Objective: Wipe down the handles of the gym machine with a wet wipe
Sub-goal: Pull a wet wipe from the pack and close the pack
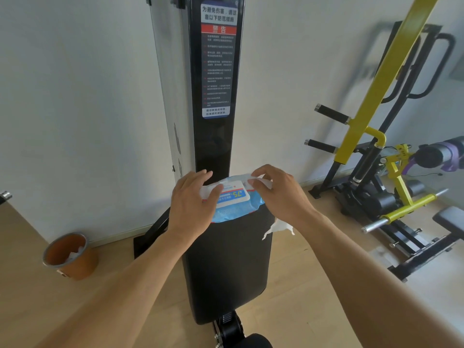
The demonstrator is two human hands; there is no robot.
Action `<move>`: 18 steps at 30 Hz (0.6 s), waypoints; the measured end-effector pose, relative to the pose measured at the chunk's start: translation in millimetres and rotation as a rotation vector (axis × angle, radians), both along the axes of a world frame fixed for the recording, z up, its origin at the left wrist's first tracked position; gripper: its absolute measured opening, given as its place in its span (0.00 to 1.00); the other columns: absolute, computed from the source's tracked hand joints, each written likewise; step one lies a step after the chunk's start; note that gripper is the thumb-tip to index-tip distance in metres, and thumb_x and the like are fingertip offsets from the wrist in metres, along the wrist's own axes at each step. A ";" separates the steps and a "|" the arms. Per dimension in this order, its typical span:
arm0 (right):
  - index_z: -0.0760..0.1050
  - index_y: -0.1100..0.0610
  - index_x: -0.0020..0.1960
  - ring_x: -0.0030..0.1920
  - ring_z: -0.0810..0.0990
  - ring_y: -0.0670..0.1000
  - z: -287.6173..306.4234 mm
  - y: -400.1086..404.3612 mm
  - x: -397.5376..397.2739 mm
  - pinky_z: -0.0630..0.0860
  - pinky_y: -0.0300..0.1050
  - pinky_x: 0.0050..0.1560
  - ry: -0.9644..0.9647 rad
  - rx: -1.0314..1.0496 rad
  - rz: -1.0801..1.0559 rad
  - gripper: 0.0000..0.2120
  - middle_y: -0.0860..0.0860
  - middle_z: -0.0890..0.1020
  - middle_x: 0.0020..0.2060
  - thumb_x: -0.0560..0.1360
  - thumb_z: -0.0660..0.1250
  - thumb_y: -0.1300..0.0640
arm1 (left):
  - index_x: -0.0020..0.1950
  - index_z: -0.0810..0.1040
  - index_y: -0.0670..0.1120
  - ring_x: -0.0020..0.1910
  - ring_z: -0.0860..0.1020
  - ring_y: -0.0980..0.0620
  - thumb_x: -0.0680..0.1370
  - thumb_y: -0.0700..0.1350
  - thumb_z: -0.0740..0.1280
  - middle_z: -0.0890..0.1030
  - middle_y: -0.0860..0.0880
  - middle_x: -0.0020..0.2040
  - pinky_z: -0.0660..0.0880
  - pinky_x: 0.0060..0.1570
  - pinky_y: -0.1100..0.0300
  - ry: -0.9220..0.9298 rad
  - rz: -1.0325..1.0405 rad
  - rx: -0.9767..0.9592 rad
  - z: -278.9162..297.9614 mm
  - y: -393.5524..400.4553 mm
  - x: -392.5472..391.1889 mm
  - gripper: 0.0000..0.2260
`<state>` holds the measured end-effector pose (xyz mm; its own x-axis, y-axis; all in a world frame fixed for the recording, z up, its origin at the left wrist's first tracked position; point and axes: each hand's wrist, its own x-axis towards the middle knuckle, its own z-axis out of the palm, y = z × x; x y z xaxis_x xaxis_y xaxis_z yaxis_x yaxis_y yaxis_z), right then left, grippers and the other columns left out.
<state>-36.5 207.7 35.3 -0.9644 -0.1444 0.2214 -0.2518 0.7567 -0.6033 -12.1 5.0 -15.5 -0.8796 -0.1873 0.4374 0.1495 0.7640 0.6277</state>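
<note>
A blue and white wet wipe pack (234, 200) lies on the far end of the black padded seat (228, 267) of a gym machine. My left hand (192, 204) holds the pack's left side, thumb across the white lid. My right hand (278, 194) pinches a white wipe (261, 180) at the pack's top right. A second white wipe (278, 228) shows under my right wrist at the seat's right edge; whether the hand holds it is hidden. Two black foam handles (331, 114) (321, 146) stick out from a yellow bar at the right.
The machine's black upright column (216, 136) with a warning label stands right behind the seat against the white wall. An orange waste bin (71, 256) with used wipes sits on the wood floor at left. Yellow and black gym equipment (401, 197) fills the right side.
</note>
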 end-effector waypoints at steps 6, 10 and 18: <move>0.79 0.52 0.41 0.36 0.81 0.51 15.9 17.6 35.9 0.76 0.43 0.33 -0.082 -0.451 -0.102 0.11 0.45 0.83 0.37 0.77 0.71 0.46 | 0.64 0.76 0.52 0.64 0.74 0.60 0.77 0.60 0.66 0.78 0.55 0.63 0.77 0.60 0.63 0.254 -0.172 0.260 25.6 37.6 35.4 0.19; 0.82 0.56 0.39 0.37 0.79 0.53 29.0 43.4 67.8 0.75 0.51 0.41 -0.100 -0.713 -0.095 0.11 0.54 0.83 0.36 0.72 0.75 0.48 | 0.65 0.74 0.55 0.66 0.74 0.58 0.69 0.60 0.72 0.79 0.62 0.62 0.73 0.61 0.70 -0.122 -0.500 0.586 29.8 86.2 62.6 0.26; 0.83 0.53 0.38 0.34 0.82 0.52 -1.3 122.1 111.4 0.80 0.51 0.37 -0.173 -0.697 -0.330 0.10 0.54 0.85 0.36 0.70 0.77 0.47 | 0.47 0.83 0.44 0.45 0.84 0.47 0.78 0.36 0.68 0.85 0.45 0.43 0.80 0.55 0.46 -0.506 -0.651 0.840 -0.3 168.5 82.9 0.06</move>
<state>74.9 329.8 34.0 -0.9623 0.2721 -0.0013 0.0605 0.2090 -0.9760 70.8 173.5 -15.8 -0.9538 0.2985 -0.0355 -0.0518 -0.0467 0.9976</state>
